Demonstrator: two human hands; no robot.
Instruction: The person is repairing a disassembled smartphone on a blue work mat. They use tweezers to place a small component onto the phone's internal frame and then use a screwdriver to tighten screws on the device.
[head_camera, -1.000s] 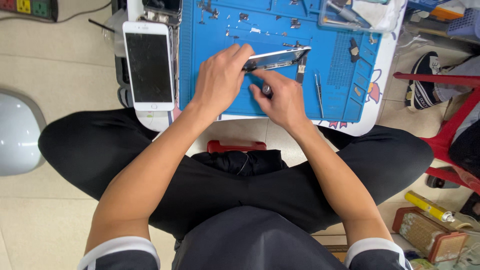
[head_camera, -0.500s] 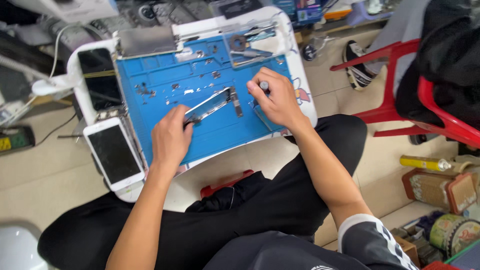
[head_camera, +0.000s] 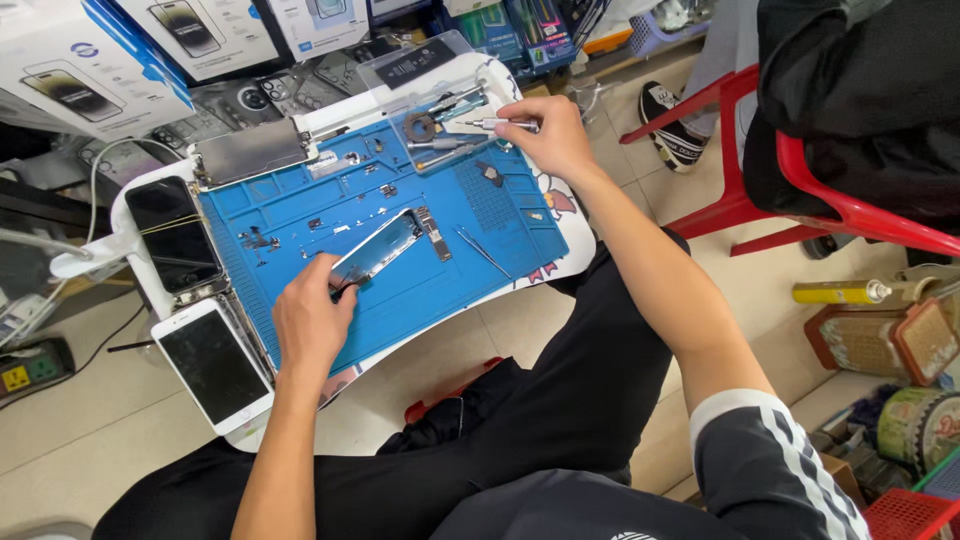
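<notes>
Right hand (head_camera: 553, 135) now perhaps on screwdriver (head_camera: 497, 124)

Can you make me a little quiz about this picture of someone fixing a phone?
1. True or false: the left hand rests on the opened phone body on the blue work mat.
2. What does the right hand hold? A) a thin screwdriver B) a yellow tube C) a white phone
3. Fill in: the white phone lies at the mat's ____ edge, screen up.

Key
1. True.
2. A, the thin screwdriver, over the far tool tray.
3. Left.
</notes>
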